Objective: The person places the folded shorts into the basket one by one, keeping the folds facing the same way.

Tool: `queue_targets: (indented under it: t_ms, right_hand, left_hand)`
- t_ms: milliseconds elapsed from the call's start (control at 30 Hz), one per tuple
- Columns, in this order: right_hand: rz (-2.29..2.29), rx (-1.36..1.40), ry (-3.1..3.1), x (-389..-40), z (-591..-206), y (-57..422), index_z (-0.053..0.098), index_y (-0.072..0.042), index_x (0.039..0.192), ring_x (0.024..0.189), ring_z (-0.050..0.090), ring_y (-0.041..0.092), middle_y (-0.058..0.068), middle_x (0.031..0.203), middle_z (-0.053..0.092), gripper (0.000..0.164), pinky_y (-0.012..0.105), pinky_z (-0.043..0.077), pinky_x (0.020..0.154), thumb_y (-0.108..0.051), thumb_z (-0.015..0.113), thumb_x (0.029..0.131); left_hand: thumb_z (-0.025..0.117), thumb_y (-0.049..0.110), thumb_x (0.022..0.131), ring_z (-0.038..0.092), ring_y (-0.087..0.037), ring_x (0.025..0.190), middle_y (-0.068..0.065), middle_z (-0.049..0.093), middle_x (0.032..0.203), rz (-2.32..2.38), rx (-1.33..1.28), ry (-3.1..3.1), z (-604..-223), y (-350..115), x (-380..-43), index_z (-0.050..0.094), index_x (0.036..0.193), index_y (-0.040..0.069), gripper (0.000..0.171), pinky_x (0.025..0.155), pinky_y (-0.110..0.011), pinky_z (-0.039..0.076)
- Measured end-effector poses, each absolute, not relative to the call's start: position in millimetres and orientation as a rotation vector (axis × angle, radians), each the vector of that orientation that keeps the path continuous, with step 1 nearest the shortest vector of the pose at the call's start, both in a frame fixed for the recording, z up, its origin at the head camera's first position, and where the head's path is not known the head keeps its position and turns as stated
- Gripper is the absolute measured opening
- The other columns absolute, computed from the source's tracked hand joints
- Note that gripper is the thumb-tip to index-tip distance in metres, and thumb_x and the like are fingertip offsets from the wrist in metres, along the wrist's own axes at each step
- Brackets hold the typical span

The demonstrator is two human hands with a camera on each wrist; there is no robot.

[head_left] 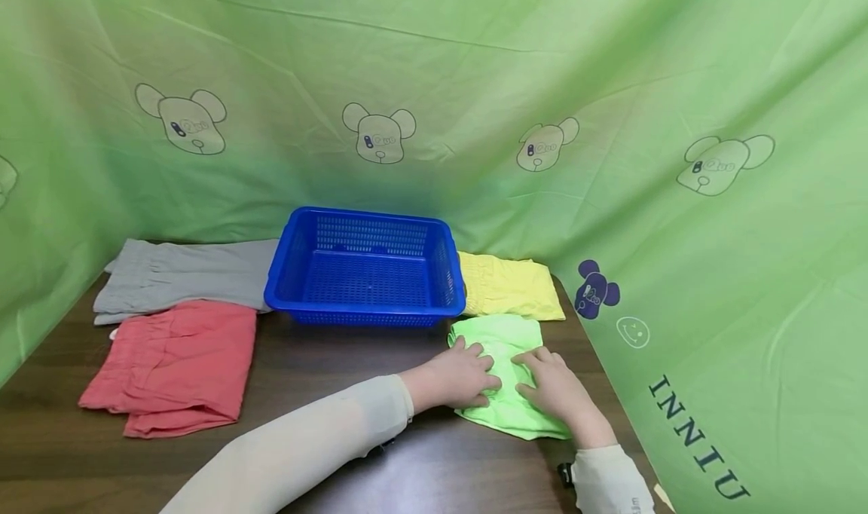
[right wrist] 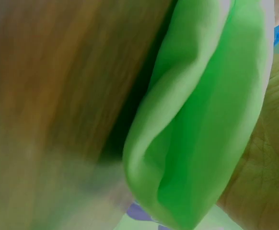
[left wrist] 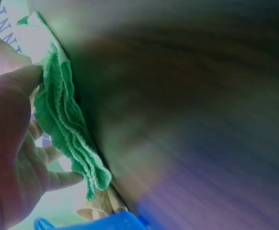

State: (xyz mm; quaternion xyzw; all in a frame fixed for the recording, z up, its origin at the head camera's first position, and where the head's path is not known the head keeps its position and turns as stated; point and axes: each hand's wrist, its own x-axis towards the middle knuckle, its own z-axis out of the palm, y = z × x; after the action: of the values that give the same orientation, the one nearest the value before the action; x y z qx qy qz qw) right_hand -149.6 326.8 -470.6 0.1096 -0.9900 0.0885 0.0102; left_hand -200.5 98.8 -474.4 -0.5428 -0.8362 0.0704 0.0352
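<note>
Folded neon-green shorts (head_left: 503, 335) lie on the table at the right, in front of a blue basket. My left hand (head_left: 461, 376) rests on their left part with fingers spread. Over the right part, my right hand (head_left: 557, 387) touches the cloth with its fingertips, the fingers loosely bent. In the left wrist view the gathered elastic waistband (left wrist: 65, 115) shows in stacked layers beside the left fingers. The right wrist view has the rounded folded leg edge (right wrist: 211, 124) of the shorts, with the right palm (right wrist: 259, 177) beside it.
The blue plastic basket (head_left: 366, 313) stands at the back centre with nothing in it. Folded yellow shorts (head_left: 515, 286) lie to its right, a folded grey garment (head_left: 197, 273) to its left. Folded red shorts (head_left: 186, 363) are at the front left. A green printed curtain (head_left: 447, 62) surrounds the table.
</note>
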Motion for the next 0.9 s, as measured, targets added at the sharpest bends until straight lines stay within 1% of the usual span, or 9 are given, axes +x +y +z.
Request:
queue_targets:
  t_ms: [133, 300, 533, 700, 900]
  right_hand:
    - [0.274, 0.353, -3.069, -149, -472, 318, 0.069, -0.014, 0.127, 0.110, 0.057, 0.034, 0.010, 0.121, 0.062, 0.043, 0.053, 0.053, 0.090, -0.024, 0.080, 0.087]
    - [0.254, 0.335, -3.071, -149, -472, 307, 0.069, -0.013, 0.126, 0.110, 0.058, 0.035, 0.011, 0.121, 0.062, 0.043, 0.052, 0.054, 0.090, -0.023, 0.081, 0.086]
    - [0.232, 0.335, -3.079, -149, -474, 296, 0.069, -0.013, 0.125, 0.110, 0.058, 0.035, 0.010, 0.120, 0.063, 0.043, 0.052, 0.055, 0.087, -0.024, 0.082, 0.086]
    - [0.229, 0.347, -3.079, -147, -473, 290, 0.070, -0.014, 0.125, 0.109, 0.058, 0.034, 0.009, 0.119, 0.063, 0.043, 0.051, 0.055, 0.086, -0.024, 0.083, 0.085]
    - [0.211, 0.388, -3.058, -146, -471, 279, 0.071, -0.013, 0.123, 0.104, 0.059, 0.032, 0.008, 0.116, 0.063, 0.042, 0.048, 0.055, 0.084, -0.024, 0.084, 0.084]
  left_hand:
    - [0.058, 0.059, 0.098, 0.053, -0.020, 0.120, 0.009, 0.061, 0.122, 0.207, -1.667, -2.560, -475, 87, -202, 0.062, 0.131, 0.043, 0.036, 0.104, -0.053, 0.046]
    - [0.058, 0.060, 0.098, 0.053, -0.021, 0.119, 0.009, 0.062, 0.121, 0.222, -1.666, -2.534, -476, 79, -202, 0.062, 0.130, 0.043, 0.036, 0.102, -0.053, 0.047]
    - [0.058, 0.059, 0.098, 0.052, -0.021, 0.122, 0.009, 0.061, 0.123, 0.205, -1.663, -2.564, -478, 69, -200, 0.062, 0.132, 0.044, 0.038, 0.105, -0.054, 0.045]
    - [0.058, 0.058, 0.098, 0.052, -0.020, 0.122, 0.009, 0.061, 0.122, 0.208, -1.668, -2.555, -474, 62, -196, 0.062, 0.133, 0.044, 0.038, 0.104, -0.053, 0.046]
    - [0.061, 0.058, 0.097, 0.053, -0.020, 0.122, 0.009, 0.061, 0.121, 0.183, -1.665, -2.551, -474, 51, -195, 0.064, 0.131, 0.043, 0.038, 0.104, -0.054, 0.046]
